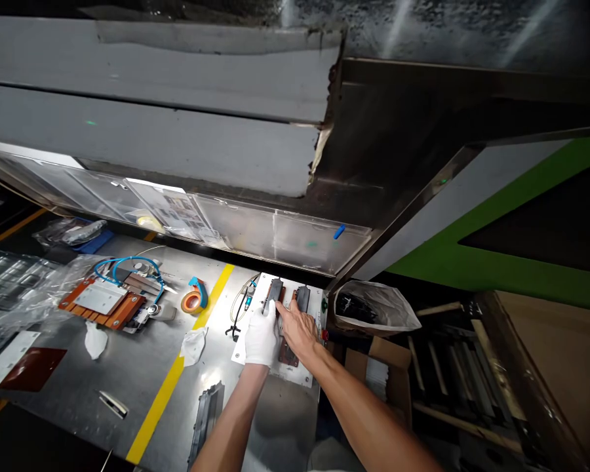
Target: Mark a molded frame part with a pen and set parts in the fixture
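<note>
My left hand (262, 335), in a white glove, is closed around the lower end of a long dark grey plastic part (275, 290). That part lies on a white fixture plate (299, 377). My bare right hand (299, 329) rests over the middle of the plate with its fingers apart. Its index fingertip reaches the left part beside the glove. Just beyond the right hand, a second dark grey part (303, 298) sits on the plate. Reddish-brown blocks (288, 354) show under the hands. My palms hide the lower ends of both parts.
Left of the plate are a black cable (235, 324), a tape roll (193, 301) and an orange fixture (120, 314) with blue hoses. Another dark grey part (206, 416) lies nearer me. A lined box (378, 308) of black pieces stands right. A machine panel (299, 236) borders the back.
</note>
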A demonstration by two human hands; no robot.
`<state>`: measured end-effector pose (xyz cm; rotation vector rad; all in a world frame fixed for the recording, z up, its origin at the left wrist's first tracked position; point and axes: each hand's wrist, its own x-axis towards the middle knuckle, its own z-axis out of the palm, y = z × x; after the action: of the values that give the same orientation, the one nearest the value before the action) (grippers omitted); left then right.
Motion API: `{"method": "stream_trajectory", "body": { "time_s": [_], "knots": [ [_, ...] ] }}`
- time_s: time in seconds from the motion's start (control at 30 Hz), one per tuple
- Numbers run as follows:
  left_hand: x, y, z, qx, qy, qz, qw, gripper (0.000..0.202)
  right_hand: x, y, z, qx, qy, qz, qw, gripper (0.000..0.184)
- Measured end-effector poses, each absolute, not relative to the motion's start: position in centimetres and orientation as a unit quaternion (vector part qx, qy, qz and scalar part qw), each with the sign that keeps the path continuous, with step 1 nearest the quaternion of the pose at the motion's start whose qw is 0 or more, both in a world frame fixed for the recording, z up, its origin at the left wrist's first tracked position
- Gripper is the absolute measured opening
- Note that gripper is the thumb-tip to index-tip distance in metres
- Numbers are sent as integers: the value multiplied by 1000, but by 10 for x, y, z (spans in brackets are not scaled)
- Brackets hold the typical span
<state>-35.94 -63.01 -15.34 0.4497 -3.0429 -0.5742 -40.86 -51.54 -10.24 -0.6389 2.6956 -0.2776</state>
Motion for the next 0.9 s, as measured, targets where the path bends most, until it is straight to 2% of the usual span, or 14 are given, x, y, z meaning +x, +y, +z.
{"method": "stream_trajectory", "body": {
  "time_s": [0.1,0.23,0.43,0.6,0.73,0.9],
  "knots": [
    [-364,-631,-156,147,-976,-160,-14,57,-414,-517,-106,-224,955,-101,167,57],
    [-371,-633,-169,145,-977,-159,16,55,-422,-518,-108,-211,959,-103,158,58],
    [-353,-631,-196,219,-924,-260,173,64,-402,-508,-109,-186,960,-163,128,62],
    [-298,-626,-213,210,-892,-290,276,53,-361,-496,-109,-219,940,-201,169,58],
    [-267,-627,-220,160,-905,-285,271,40,-339,-497,-105,-252,938,-148,185,58],
    [-272,-632,-224,153,-923,-301,184,40,-338,-505,-103,-255,940,-112,195,58]
  ]
}}
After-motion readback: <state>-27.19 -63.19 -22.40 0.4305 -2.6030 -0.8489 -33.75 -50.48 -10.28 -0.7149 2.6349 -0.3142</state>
